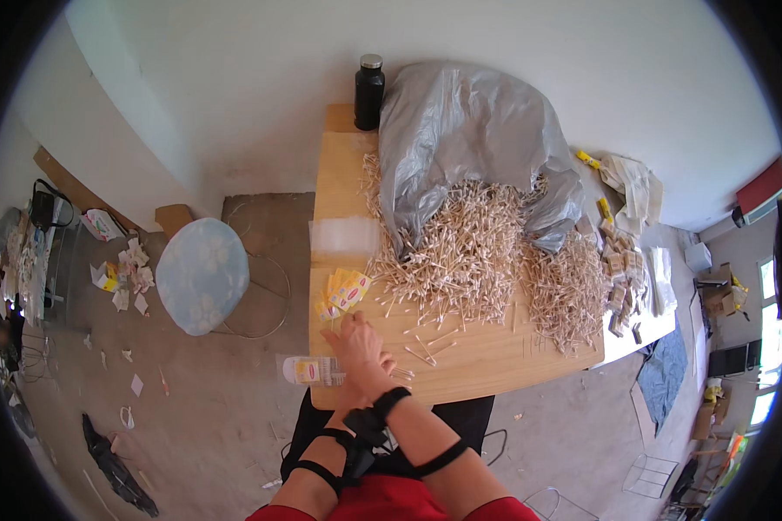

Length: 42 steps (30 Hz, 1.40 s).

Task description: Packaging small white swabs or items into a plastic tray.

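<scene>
My right hand [357, 346] crosses over my left at the table's near left corner, its fingers bent and drawn together. Its fingertips are just below a small pile of yellow-and-white printed cards [348, 289]; whether they hold anything is too small to make out. My left hand [349, 396] is mostly hidden under the right hand and wrist, so its fingers do not show clearly. Beside it, a clear plastic packet [308, 371] with a yellow-and-white card and pale sticks in it juts past the table's left edge. Several loose cotton swabs [401, 374] lie right of my hands.
A large heap of cotton swabs [460, 260] spills from a grey plastic bag [469, 113] on the wooden table [487, 356]. A black bottle [369, 94] stands at the back left. Clear plastic sleeves [345, 236] lie at the left edge. A stool with a light-blue cover [202, 276] stands left.
</scene>
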### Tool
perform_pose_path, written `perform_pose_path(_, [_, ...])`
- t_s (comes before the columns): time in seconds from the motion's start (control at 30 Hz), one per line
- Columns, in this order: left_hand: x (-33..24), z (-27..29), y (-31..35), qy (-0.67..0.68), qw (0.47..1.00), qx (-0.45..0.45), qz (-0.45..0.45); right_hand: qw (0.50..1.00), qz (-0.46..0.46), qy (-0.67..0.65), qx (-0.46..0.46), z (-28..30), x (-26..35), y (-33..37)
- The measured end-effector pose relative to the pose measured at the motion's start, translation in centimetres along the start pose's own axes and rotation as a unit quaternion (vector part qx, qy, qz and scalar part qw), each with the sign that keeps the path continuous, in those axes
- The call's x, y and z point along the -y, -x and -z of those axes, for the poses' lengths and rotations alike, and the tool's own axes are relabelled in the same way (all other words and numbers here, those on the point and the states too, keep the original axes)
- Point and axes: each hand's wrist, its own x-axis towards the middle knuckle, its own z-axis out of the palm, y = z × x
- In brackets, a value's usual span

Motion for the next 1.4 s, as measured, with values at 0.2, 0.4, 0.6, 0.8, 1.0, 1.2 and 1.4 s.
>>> perform_pose_path(0.2, [-1.8,-0.6,-0.2,-0.580,0.773,0.033,-0.254,0.996,-0.086,-0.011,-0.003,-2.4,-3.6,0.2])
perform_pose_path(0.4, [-6.8,-0.8,1.6,-0.561,0.759,-0.013,-0.330,0.990,-0.032,-0.082,-0.106,5.7,-9.5,6.1])
perform_pose_path(0.6, [-7.8,-1.6,1.7,-0.575,0.759,0.005,-0.306,0.991,-0.045,-0.001,-0.123,6.1,-14.4,9.3])
perform_pose_path(0.8, [-8.4,-1.7,2.0,-0.570,0.763,0.000,-0.306,0.986,-0.077,-0.066,-0.129,5.8,-14.0,9.3])
perform_pose_path(1.0, [-8.9,-2.0,2.1,-0.566,0.768,0.005,-0.299,0.985,-0.099,-0.073,-0.123,4.9,-13.1,8.6])
perform_pose_path(1.2, [-8.6,-1.7,1.7,-0.594,0.739,0.019,-0.317,0.976,-0.080,-0.105,-0.172,4.6,-12.9,8.6])
perform_pose_path(1.4, [-8.4,-1.6,1.8,-0.580,0.753,0.013,-0.309,0.996,-0.025,0.005,-0.090,8.9,-17.6,8.0])
